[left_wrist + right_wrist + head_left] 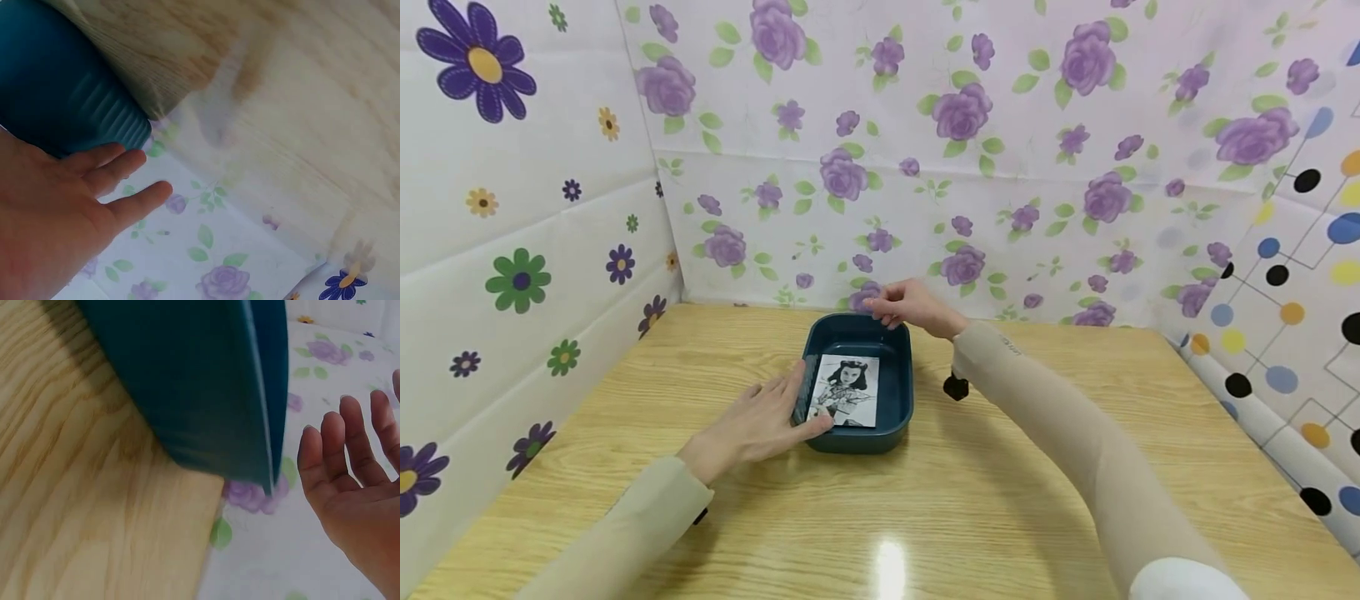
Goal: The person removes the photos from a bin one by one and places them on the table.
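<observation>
A dark teal rectangular bin (897, 392) stands on the wooden table. Inside it, toward the left, lies a black-and-white photo card (867, 402) of a person. My left hand (763, 417) is at the bin's left side, fingers extended along the rim and thumb reaching across the front left corner near the card. The left wrist view shows those fingers close to the bin's ribbed wall (94, 106). Above the far right corner is my right hand (917, 307), its fingers loosely bent. In the right wrist view the right hand (359, 481) shows nothing in its fingers, apart from the bin wall (187, 387).
The table (1000, 517) is light wood grain. A rose-patterned cloth (880, 167) hangs behind its far edge, with a flowered cloth (535, 200) on the left and a dotted one (1285, 317) on the right. A small black piece (956, 387) shows below the right wrist.
</observation>
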`<state>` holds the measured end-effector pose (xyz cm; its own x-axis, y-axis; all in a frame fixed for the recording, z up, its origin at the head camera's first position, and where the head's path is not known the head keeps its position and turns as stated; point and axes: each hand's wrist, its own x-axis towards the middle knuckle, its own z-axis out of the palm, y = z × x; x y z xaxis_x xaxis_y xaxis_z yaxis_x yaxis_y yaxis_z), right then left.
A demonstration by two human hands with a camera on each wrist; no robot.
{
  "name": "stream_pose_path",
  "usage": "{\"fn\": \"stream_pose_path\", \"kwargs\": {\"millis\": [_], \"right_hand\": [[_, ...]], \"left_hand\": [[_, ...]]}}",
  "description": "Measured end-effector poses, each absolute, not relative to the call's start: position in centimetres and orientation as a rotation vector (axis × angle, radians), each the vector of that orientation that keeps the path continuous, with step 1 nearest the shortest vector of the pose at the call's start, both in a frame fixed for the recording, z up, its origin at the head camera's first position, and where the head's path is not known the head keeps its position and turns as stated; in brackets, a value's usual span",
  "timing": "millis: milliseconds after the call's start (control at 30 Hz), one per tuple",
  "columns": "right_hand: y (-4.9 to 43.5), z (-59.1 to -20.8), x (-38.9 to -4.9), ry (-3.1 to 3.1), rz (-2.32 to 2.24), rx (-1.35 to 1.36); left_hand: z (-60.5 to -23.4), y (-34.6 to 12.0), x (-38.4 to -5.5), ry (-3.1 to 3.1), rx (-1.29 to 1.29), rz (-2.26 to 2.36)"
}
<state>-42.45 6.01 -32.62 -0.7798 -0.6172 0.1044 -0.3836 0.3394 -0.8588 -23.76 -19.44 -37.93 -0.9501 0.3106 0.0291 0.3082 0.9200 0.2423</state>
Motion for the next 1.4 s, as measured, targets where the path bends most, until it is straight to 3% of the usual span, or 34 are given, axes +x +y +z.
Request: {"fn": "stream_pose_path", "kwargs": {"millis": [533,1400], "right_hand": [[2.3,-35.5,-42.6,2.439,-1.001,-1.137],[-0.1,-37.5,-42.3,2.593,-0.374,-1.134]], "left_hand": [[-37.8,-19.5,-23.7,2.975,0.449,0.432],[-37.8,-19.6,-24.2,2.965,0.441,0.429]]}}
